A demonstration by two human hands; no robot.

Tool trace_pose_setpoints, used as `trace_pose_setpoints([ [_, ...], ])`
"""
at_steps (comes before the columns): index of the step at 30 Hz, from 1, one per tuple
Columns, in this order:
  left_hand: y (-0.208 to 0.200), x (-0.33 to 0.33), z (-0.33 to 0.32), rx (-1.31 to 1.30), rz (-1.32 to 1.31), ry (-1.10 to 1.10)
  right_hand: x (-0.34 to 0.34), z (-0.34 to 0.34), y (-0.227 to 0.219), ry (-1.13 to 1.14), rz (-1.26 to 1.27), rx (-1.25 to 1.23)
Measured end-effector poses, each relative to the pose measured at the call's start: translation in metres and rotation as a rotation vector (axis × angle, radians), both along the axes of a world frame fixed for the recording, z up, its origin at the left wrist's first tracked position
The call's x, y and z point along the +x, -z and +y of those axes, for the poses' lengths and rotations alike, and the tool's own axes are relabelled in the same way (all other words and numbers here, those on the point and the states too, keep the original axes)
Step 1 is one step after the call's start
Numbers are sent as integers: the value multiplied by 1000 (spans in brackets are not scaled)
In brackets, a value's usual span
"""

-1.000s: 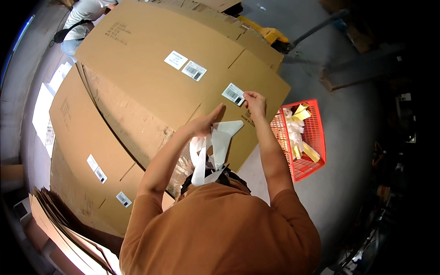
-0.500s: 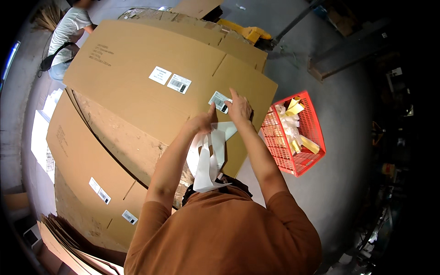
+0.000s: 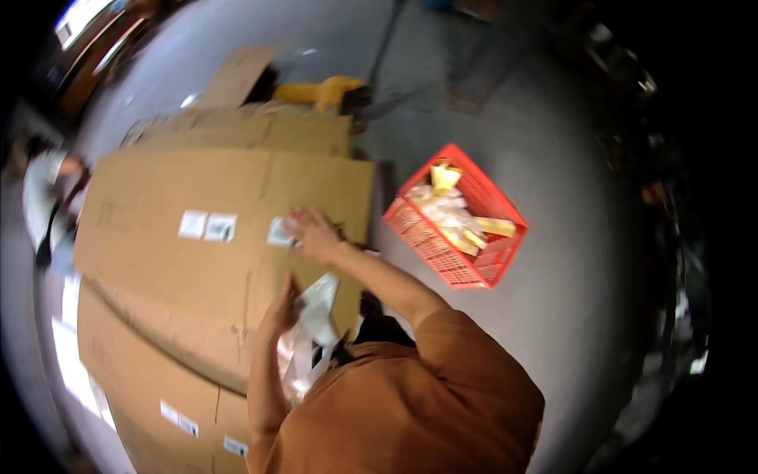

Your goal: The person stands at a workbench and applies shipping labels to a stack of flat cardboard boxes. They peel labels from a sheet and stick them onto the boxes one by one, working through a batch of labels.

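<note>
label point(image 3: 278, 232) partly under r hand point(image 3: 314, 236), l hand point(image 3: 281, 311) nearby w/ strips point(image 3: 317, 304)

A big brown cardboard sheet point(image 3: 205, 268) lies flat over there, slots cut in from its edges. Near its right-hand end sits a small white label point(image 3: 276, 231), flat against the board, one side covered from me, its print blurred. A loose strip of whitish backing point(image 3: 317, 304) droops, folded and curling, over the near edge.

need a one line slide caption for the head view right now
Right hand, fingers at a white label on cardboard; left hand beside white strips; red basket to the right.
</note>
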State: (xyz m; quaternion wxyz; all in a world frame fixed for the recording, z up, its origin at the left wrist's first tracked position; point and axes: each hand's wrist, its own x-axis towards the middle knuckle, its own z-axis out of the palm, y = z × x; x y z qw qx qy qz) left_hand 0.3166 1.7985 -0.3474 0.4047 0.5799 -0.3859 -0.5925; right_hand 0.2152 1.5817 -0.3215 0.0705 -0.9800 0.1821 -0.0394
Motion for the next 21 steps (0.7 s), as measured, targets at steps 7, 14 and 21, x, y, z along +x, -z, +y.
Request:
trace_pose_setpoints([
  [7,-92,-96,98,243,-124,-738,-54,-68,-14,-64,-110,15],
  [14,-185,-178,78,336,3,-914,-47,-166,-16,252,-80,27],
  [21,-103,-209,86,229,138,-873,-48,-171,-51,173,-110,58],
])
